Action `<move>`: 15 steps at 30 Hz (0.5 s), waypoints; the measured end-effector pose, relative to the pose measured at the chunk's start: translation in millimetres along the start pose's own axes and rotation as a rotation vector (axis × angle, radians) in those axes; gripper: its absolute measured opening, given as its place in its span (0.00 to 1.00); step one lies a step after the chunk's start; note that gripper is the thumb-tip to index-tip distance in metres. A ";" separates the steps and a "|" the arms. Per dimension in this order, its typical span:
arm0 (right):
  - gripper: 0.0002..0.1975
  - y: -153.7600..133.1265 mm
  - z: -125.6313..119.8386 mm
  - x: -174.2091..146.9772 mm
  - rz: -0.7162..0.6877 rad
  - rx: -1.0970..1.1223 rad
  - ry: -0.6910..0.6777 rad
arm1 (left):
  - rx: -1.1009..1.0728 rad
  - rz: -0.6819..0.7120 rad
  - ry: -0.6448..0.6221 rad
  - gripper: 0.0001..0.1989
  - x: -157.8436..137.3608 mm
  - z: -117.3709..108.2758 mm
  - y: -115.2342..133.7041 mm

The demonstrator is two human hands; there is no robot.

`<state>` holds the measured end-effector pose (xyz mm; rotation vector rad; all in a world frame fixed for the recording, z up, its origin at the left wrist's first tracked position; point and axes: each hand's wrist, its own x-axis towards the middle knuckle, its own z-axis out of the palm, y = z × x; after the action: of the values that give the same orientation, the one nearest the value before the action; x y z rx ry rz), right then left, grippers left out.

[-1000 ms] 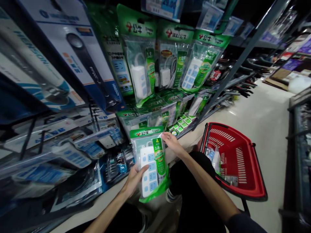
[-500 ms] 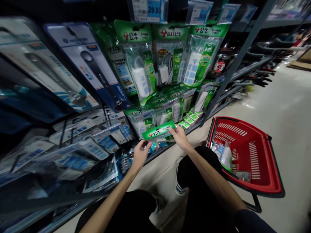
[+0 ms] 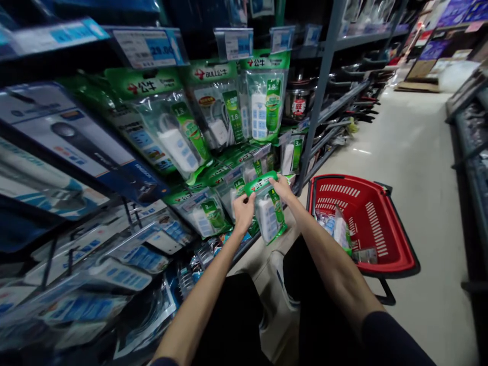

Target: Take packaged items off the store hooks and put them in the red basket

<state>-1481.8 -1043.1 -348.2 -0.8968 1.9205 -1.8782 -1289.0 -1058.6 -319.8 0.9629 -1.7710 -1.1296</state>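
A packaged power strip [image 3: 269, 216] with a green header hangs in front of the lower shelf, its clear front turned up to me. My left hand [image 3: 244, 209] pinches the header's left corner. At the opposite corner, my right hand [image 3: 281, 188] grips it between thumb and fingers. White sockets show through the plastic. Just behind it, more green packs hang in a row, among them a power strip marked 3 [image 3: 202, 216]. Higher up are larger power strip packs, one with a white strip [image 3: 179, 147] inside.
To the right, a red shopping basket [image 3: 394, 223] stands on the floor with a few packages inside. Packaged wrenches [image 3: 82, 140] hang at left. A shelf post [image 3: 319, 86] rises beyond the strips. Pans [image 3: 358, 96] line the shelf farther along the aisle.
The pack has tilted from nearly edge-on to facing me, so its sockets now show. Both hands still hold its top. My view has swung right, revealing more aisle.
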 end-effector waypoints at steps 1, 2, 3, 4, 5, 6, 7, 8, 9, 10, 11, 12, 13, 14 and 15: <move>0.08 5.0 0.2 10.6 -0.015 0.003 0.029 | 0.010 0.014 0.024 0.22 8.4 11.0 -0.5; 0.08 10.4 1.6 21.1 -0.031 0.005 0.062 | 0.025 0.027 0.052 0.23 17.3 21.9 -1.3; 0.09 16.2 4.0 31.6 -0.046 0.009 0.096 | 0.040 0.034 0.081 0.23 26.5 32.2 -2.5; 0.09 22.4 7.4 42.1 -0.058 0.012 0.127 | 0.047 0.032 0.117 0.23 36.0 41.8 -4.1; 0.10 28.9 11.9 52.6 -0.066 0.013 0.150 | 0.051 0.031 0.159 0.22 45.5 50.3 -6.3; 0.11 35.2 17.5 63.0 -0.075 0.018 0.172 | 0.051 0.035 0.200 0.22 54.9 57.4 -8.8; 0.12 41.0 24.2 73.1 -0.088 0.035 0.197 | 0.047 0.041 0.232 0.21 64.1 62.7 -11.5; 0.13 45.8 31.9 82.5 -0.108 0.065 0.224 | 0.040 0.048 0.254 0.21 72.8 66.2 -14.3; 0.14 49.3 40.4 91.0 -0.132 0.104 0.251 | 0.031 0.052 0.267 0.21 80.8 68.2 -16.9; 0.15 51.5 49.0 98.3 -0.158 0.146 0.275 | 0.018 0.046 0.281 0.21 87.9 68.8 -19.1; 0.15 52.2 57.5 104.1 -0.181 0.184 0.295 | -0.005 0.028 0.302 0.20 93.9 68.7 -20.8; 0.15 51.9 65.2 108.5 -0.197 0.210 0.305 | -0.037 0.000 0.329 0.19 98.6 68.4 -22.0; 0.15 50.9 71.7 111.5 -0.204 0.219 0.309 | -0.075 -0.031 0.368 0.17 102.1 68.3 -22.5; 0.15 49.4 76.8 113.3 -0.206 0.220 0.315 | -0.112 -0.057 0.401 0.15 104.1 68.8 -22.5; 0.14 47.9 80.2 114.2 -0.205 0.219 0.331 | -0.139 -0.070 0.418 0.14 104.9 69.9 -22.0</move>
<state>-1529.2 -1179.3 -379.1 -0.7784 1.8001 -2.4351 -1388.9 -1137.0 -336.0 1.0918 -1.3169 -0.9930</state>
